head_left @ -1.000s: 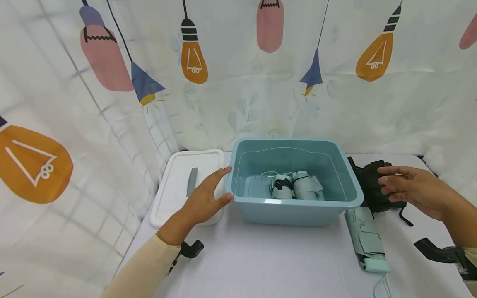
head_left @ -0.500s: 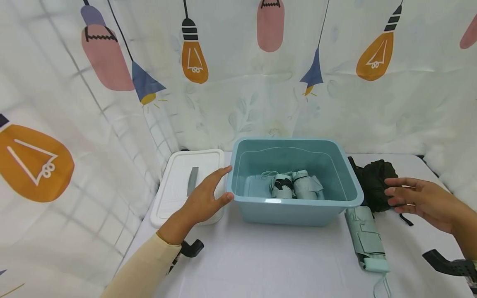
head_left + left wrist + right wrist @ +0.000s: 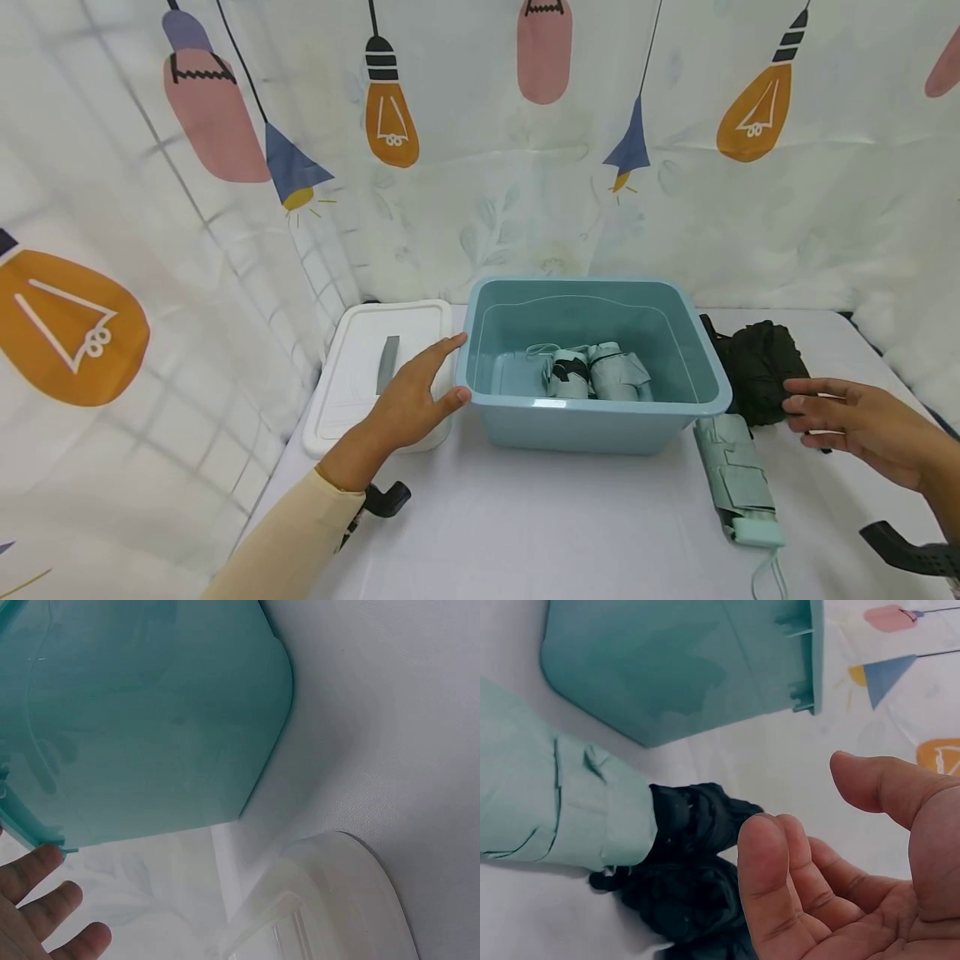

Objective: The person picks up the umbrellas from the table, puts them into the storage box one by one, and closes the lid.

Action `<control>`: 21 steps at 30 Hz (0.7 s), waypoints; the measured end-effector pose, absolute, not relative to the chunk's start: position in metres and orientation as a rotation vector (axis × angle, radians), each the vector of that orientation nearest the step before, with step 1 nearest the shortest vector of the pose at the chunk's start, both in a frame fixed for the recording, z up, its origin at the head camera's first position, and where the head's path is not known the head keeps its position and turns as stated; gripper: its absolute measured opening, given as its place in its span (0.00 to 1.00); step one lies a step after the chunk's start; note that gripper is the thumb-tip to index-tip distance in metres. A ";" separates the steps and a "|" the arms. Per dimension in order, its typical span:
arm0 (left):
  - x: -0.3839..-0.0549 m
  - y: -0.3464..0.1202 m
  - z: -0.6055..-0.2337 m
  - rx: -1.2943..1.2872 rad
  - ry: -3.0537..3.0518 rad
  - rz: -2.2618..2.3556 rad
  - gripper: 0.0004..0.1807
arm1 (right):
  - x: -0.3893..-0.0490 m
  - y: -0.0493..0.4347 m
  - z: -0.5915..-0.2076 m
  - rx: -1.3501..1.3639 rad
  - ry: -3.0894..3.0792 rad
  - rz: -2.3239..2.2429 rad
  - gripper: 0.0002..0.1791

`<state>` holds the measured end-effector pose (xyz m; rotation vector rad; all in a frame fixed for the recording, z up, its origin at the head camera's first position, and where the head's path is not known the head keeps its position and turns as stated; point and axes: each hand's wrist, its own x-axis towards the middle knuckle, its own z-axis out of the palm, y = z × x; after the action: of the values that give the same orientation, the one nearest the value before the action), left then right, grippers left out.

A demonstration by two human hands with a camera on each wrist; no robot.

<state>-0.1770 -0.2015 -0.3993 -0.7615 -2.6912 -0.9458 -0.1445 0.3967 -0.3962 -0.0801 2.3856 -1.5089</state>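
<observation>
A light blue plastic bin (image 3: 592, 427) stands mid-table. Inside it lie two rolled pale green bundles (image 3: 568, 375), one with a black band, that look like folded umbrellas. My left hand (image 3: 408, 404) rests its fingertips on the bin's left rim, fingers spread. The left wrist view shows its fingers (image 3: 52, 907) by the rim's corner. Right of the bin, my right hand (image 3: 862, 425) hovers with loosely bent fingers, holding nothing. Close to it are a black crumpled fabric bundle (image 3: 761, 367) and a pale green folded umbrella (image 3: 738, 475) with a wrist cord.
A white lid (image 3: 360, 367) with a grey handle lies left of the bin, partly behind my left hand. Patterned curtains (image 3: 480, 167) enclose the white-covered table (image 3: 540, 525) at the back and left. Black wrist mounts show at both arms.
My right hand has drawn back to the right and toward me, away from the black bundle. The left hand stays at the rim, and the bin has not moved.
</observation>
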 end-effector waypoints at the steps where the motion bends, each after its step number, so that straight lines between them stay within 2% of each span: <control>1: -0.177 -0.202 -0.399 -0.762 -2.690 -0.948 0.52 | -0.144 0.397 -0.398 -0.064 2.389 -1.497 0.18; 7: -0.177 -0.201 -0.399 -0.771 -2.687 -0.962 0.52 | -0.138 0.398 -0.415 0.000 2.411 -1.416 0.32; 21: -0.177 -0.201 -0.399 -0.789 -2.669 -0.976 0.51 | -0.133 0.396 -0.430 0.093 2.260 -1.413 0.34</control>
<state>-0.1775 -0.2012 -0.3992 -0.7889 -2.6686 -0.9761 -0.1335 0.3959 -0.4305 0.0931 2.2597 -1.4134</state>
